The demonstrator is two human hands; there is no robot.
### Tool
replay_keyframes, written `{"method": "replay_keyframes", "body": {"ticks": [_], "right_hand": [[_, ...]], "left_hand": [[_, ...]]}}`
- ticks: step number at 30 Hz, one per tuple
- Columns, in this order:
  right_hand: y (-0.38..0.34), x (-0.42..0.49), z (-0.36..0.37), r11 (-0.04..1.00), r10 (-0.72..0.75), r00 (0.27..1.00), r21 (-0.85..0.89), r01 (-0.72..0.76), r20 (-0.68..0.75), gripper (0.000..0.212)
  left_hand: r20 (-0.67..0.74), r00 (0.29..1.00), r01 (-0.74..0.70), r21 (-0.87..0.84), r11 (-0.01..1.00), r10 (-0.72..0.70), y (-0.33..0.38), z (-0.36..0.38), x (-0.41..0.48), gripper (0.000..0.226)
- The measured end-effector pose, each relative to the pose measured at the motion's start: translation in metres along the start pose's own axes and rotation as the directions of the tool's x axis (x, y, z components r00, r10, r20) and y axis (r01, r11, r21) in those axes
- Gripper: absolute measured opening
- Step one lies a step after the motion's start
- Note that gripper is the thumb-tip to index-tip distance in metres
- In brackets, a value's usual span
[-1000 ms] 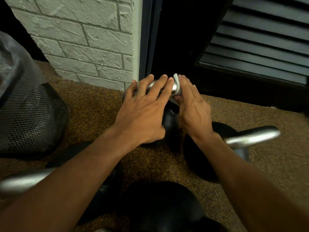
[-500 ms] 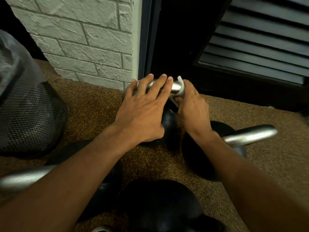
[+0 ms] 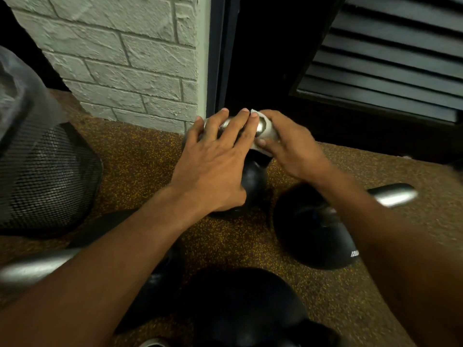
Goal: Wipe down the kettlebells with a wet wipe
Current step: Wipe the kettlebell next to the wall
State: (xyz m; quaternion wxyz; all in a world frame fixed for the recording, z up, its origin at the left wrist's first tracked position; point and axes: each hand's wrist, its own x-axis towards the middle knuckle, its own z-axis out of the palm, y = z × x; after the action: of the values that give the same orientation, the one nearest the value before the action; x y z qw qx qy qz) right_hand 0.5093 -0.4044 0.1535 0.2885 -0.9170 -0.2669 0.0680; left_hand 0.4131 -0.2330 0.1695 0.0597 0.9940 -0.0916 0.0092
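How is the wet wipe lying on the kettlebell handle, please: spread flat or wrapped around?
Wrapped: the wet wipe curls over the silver handle at its right end, pinched by the right hand.

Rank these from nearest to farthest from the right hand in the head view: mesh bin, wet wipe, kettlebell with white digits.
1. wet wipe, pinched in the right hand itself.
2. kettlebell with white digits, on the floor under the right forearm.
3. mesh bin, far on the left side.

White digits starting "12" are printed on the black kettlebell (image 3: 310, 236) right of the brick pillar (image 3: 125, 58); the rest is hidden.
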Motion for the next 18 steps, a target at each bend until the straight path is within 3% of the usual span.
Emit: {"method": "replay_keyframes", "body": {"ticks": [2,4,8,10,13,18], "right_hand": [[0.004,0.008,-0.024,0.995,0.022,0.973,0.088,-0.044,0.23,0.042],[0.008,0.014,-0.037,0.967,0.044,0.939,0.22,-0.125,0.34,0.038],[0.016,0.034,-0.031,0.917,0.111,0.916,0.315,-0.244,0.386,0.075],[0.017,0.045,-0.024,0.861,0.164,0.897,0.384,-0.334,0.411,0.083],[0.01,0.065,-0.019,0.756,0.185,0.851,0.482,-0.442,0.491,0.071],[-0.012,0.08,-0.019,0.765,0.121,0.717,0.395,-0.508,0.687,0.071]], "left_hand": [[0.001,1.0,-0.002,0.0,1.0,0.002,0.0,0.001,-0.001,0.129],[0.0,1.0,0.0,0.0,1.0,0.0,0.0,0.001,-0.001,0.129],[0.002,1.0,0.0,-0.011,1.0,0.0,0.0,-0.001,0.0,0.125],[0.002,1.0,0.002,-0.014,1.0,-0.002,0.0,-0.001,0.0,0.125],[-0.002,1.0,-0.004,-0.007,1.0,0.004,-0.001,-0.001,-0.001,0.124],[0.002,1.0,-0.004,0.002,1.0,0.004,-0.001,-0.001,-0.002,0.125]]}}
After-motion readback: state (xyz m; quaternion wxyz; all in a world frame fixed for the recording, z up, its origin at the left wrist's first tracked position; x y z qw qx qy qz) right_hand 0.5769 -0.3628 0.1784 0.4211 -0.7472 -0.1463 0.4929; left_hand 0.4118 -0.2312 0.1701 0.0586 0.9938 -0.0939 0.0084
